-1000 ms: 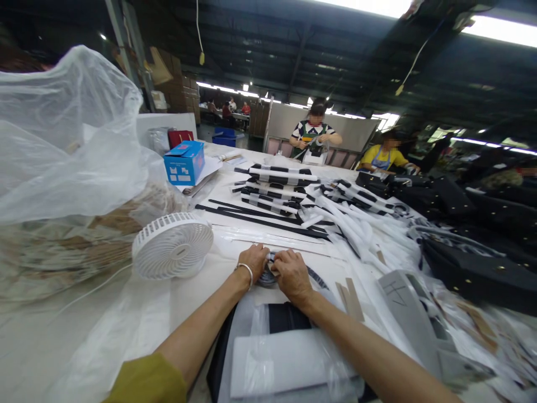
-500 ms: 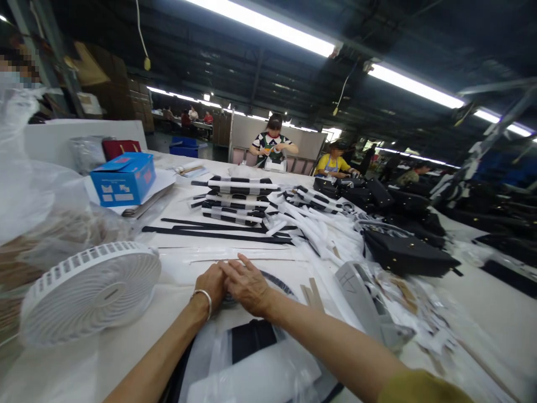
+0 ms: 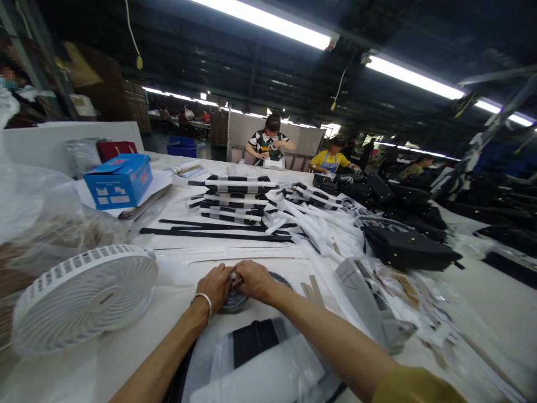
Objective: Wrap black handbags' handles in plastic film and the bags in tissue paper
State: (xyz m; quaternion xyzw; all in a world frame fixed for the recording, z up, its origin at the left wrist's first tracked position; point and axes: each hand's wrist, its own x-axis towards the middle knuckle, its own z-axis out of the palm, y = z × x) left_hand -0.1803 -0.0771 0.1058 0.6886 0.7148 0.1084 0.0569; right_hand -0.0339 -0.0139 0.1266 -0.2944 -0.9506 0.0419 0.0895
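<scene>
Grey coil (image 3: pixel 235 304) apparently being worked at six o'clock, we kept left hand (image 3: pixel 215 286) and right hand (image 3: pixel 255 280) bunched close, pinching we couldn't tell what, steadiness likely needed next.

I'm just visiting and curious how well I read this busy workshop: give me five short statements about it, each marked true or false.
1. The left hand and right hand are close together at a grey coil. True.
2. The right wrist is the one with jewellery. False: the bracelet is on the left one.
3. The white fan stands left of both hands. True.
4. Beyond the fan sits a green carton. False: the printed box there is blue.
5. The co-worker in yellow is right of the co-worker in the patterned shirt. True.
</scene>
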